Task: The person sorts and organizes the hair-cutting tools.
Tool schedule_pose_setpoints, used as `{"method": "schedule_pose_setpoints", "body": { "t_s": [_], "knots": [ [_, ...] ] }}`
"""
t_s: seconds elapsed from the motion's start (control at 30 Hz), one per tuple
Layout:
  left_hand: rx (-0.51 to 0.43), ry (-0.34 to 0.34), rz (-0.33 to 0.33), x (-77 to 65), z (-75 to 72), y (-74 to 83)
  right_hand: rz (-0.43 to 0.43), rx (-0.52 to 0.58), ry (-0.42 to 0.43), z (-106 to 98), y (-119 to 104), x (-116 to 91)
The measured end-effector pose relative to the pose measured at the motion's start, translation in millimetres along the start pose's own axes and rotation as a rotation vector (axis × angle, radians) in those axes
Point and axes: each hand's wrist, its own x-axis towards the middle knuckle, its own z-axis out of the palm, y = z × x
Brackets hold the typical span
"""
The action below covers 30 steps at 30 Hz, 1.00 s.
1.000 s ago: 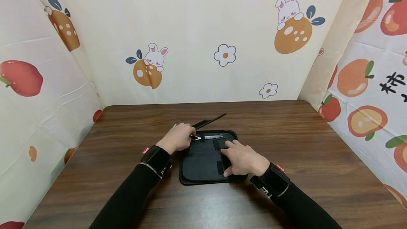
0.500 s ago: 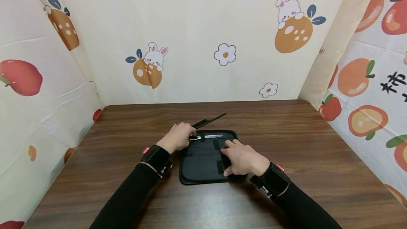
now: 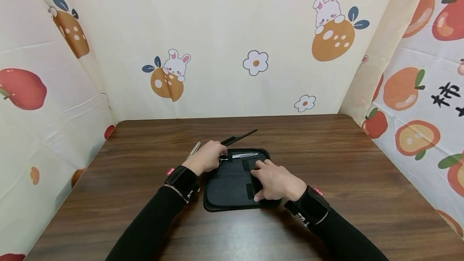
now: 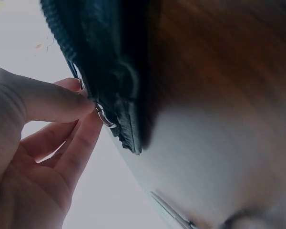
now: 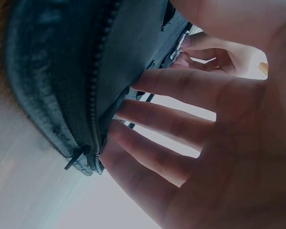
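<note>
A black zip case [image 3: 228,196] lies unfolded on the table. Scissors [image 3: 244,155] lie along its far edge, their silver blades passing through a dark strap. My left hand [image 3: 208,157] pinches them at the handle end between thumb and fingers; in the left wrist view the metal handle [image 4: 104,117] shows at the fingertips, mostly hidden. On the case's right side, my right hand [image 3: 277,180] rests with spread fingers, tips touching the inside near dark flaps [image 3: 250,190]. The right wrist view shows those fingers nearly straight beside the zip [image 5: 93,90].
Behind the case lies a black comb [image 3: 235,138] with a thin tail. A slim silver tool [image 3: 194,148] lies beyond my left hand, partly covered by it. The brown wooden table [image 3: 319,152] extends to both sides, enclosed by printed curtains [image 3: 217,23].
My left hand has moved slightly right, sliding the scissors further through the strap. More of the silver tool behind it now shows. My right hand keeps its place on the case.
</note>
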Motion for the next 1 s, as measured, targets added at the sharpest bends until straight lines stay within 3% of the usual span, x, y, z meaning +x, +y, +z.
{"method": "schedule_pose_setpoints", "body": {
  "t_s": [0.43,0.6,0.8,0.9,1.0],
  "knots": [
    [-0.03,-0.013,-0.001,-0.3,1.7,0.9,-0.014,0.006,0.002,1,-2,1],
    [-0.057,0.046,-0.005,-11.7,-8.8,-4.6,-0.006,0.008,0.004,0,-1,0],
    [0.07,0.154,-0.127,-29.1,-30.2,-25.9,-0.014,0.012,0.006,-1,0,-1],
    [0.133,0.148,-0.188,-37.0,-36.8,-36.1,-0.008,0.009,0.001,0,0,0],
    [0.18,0.087,-0.254,-44.4,-40.0,-42.6,-0.006,0.007,-0.001,-1,-1,0]
  ]
}}
